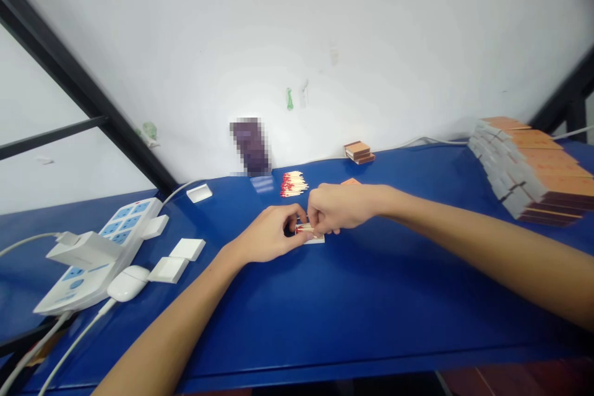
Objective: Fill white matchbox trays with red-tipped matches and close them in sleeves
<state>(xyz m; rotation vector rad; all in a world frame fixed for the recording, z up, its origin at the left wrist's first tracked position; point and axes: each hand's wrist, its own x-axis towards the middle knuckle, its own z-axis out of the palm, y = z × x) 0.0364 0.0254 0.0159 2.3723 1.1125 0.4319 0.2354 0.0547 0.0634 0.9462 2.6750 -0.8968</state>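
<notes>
A small white matchbox tray lies on the blue tabletop with red-tipped matches in it. My left hand curls around the tray's left end, thumb at the near edge and fingers at the far edge. Over the right part of the tray, my right hand is closed, its fingertips pinched at the matches and partly hiding them. Just beyond both hands is a loose pile of matches, most red heads to the left. An orange matchbox piece shows partly behind my right hand.
Stacked matchboxes stand at the right, and a few more lie by the wall. White trays lie at left, near a power strip, a white mouse-shaped device and cables. A blurred dark object leans on the wall.
</notes>
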